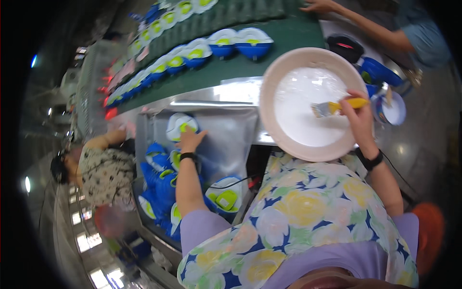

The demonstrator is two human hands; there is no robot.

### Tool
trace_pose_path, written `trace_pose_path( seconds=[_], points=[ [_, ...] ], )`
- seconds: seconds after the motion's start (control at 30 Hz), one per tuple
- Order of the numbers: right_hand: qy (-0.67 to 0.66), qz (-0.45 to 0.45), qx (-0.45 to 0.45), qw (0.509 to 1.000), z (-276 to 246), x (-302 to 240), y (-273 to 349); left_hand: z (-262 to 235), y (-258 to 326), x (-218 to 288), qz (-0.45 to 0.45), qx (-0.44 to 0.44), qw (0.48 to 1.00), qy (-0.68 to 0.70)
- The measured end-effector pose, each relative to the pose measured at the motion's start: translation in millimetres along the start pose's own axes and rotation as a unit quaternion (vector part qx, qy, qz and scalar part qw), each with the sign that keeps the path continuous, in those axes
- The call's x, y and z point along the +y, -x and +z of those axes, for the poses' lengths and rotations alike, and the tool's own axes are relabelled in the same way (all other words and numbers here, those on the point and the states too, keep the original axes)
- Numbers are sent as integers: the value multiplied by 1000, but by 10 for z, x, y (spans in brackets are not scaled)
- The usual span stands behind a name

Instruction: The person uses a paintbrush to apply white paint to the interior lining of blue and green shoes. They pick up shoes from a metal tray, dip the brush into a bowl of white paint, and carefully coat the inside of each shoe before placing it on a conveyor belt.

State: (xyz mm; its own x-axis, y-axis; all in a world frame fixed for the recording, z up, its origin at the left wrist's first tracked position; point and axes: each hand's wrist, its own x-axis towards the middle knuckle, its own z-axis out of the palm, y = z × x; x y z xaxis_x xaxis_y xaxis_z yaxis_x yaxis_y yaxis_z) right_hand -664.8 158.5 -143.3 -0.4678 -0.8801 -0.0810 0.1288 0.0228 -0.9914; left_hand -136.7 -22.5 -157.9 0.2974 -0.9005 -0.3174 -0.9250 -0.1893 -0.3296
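Brush (332,107) with yellow handle is held in the right hand (355,111), fingers closed around the handle. Bristles point left, over a pale round basin (267,103) containing white liquid (301,120); whether they touch the surface cannot be determined.

Left hand (190,140) is well apart from the right, thumb spread from the fingers, fingertips at a white, blue and lime-green shoe part (177,124). That part lies toward the far left corner of a metal tray (231,132). A heap of similar blue parts (156,178) occupies the tray's left side; another part (226,195) lies nearer the apron (308,207).

Beyond the tray, a green belt (293,41) carries a row of matching parts (196,52). Right of the basin stands a small bucket (379,114), also holding white liquid. One co-worker (108,168) is at left; another co-worker's hand (321,6) is at the belt's far right.
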Motion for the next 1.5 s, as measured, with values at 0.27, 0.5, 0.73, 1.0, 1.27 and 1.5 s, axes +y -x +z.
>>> trace_pose_path(
  seconds=[0.27,0.5,0.73,1.0,1.27,1.5],
  points=[
    [150,18,-184,971,0,-536,-103,-499,116,-56,138,-133,804,562],
    [261,-97,-363,889,621,-379,-35,256,760,-59,27,-352,550,757],
    [308,-164,-310,884,478,-405,81,144,981,404,347,64,849,394],
    [321,-200,-289,879,343,-432,-14,-404,867,557,377,73,887,256],
    [140,-228,-190,945,238,-1144,-240,-1133,1081,1123,348,-196,619,676],
    [226,-302,-76,923,289,-1202,-272,-1175,1340,1759,437,-304,396,748]
  ],
)
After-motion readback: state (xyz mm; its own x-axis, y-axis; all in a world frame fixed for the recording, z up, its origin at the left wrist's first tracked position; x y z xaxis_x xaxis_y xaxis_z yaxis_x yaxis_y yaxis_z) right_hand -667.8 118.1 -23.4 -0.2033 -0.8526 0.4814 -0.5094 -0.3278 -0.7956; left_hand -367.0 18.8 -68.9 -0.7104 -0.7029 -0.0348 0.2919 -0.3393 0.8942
